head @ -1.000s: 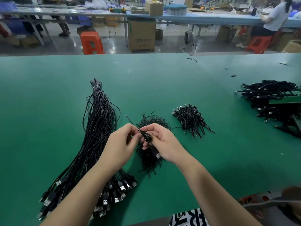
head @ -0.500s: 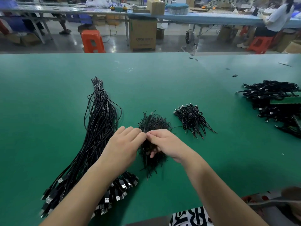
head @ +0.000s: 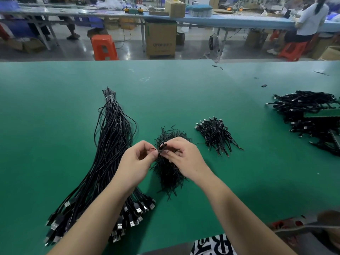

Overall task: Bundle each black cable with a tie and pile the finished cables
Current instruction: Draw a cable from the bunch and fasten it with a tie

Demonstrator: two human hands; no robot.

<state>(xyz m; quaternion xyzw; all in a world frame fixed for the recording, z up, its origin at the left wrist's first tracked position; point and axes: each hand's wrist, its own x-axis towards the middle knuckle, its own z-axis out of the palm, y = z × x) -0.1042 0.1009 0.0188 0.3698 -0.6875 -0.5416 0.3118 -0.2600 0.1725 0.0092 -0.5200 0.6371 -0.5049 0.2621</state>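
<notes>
While my left hand (head: 137, 160) pinches a tie (head: 154, 149), my right hand (head: 184, 157) grips the folded cable (head: 161, 145) above the tie heap (head: 169, 173). Left of that heap lie loose cables (head: 110, 144); right of it, farther off, the finished pile (head: 216, 134) on the surface (head: 55, 116).

Green table (head: 55, 111) with cable piles (head: 217, 135)
</notes>
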